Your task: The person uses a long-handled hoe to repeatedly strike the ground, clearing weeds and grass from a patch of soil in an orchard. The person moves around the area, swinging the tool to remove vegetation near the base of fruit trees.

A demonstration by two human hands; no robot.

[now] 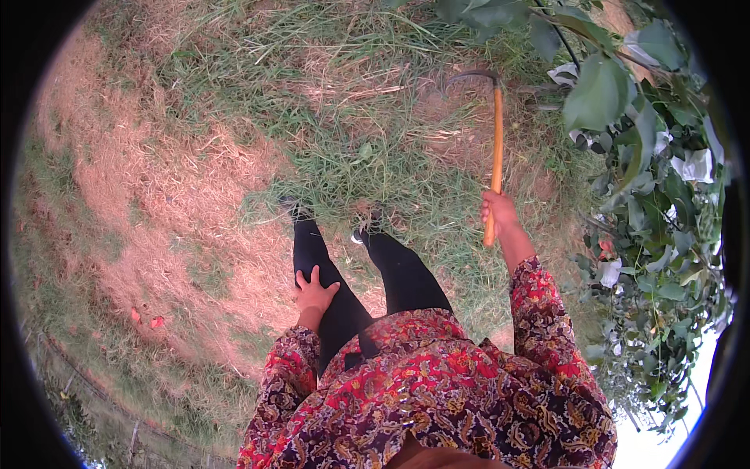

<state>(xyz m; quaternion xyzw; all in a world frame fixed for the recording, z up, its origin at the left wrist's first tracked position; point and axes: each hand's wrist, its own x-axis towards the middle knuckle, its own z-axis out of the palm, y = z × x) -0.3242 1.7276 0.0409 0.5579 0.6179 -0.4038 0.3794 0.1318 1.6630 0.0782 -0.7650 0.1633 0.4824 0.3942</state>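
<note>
My right hand (500,209) is closed round the lower end of a sickle's wooden handle (498,144). The handle points away from me, and the dark curved blade (474,76) bends left from its far end, close to the ground among cut grass. My left hand (314,294) rests on my left thigh, just above the knee, its fingers spread and nothing in it. Loose green grass (344,168) lies in front of my feet and partly hides my shoes.
Leafy branches (625,102) with white bags (694,166) hang along the right side, near the sickle. Dry straw and bare soil (187,187) spread to the left. Two small red pieces (156,321) lie there. A fence (133,442) runs at the lower left.
</note>
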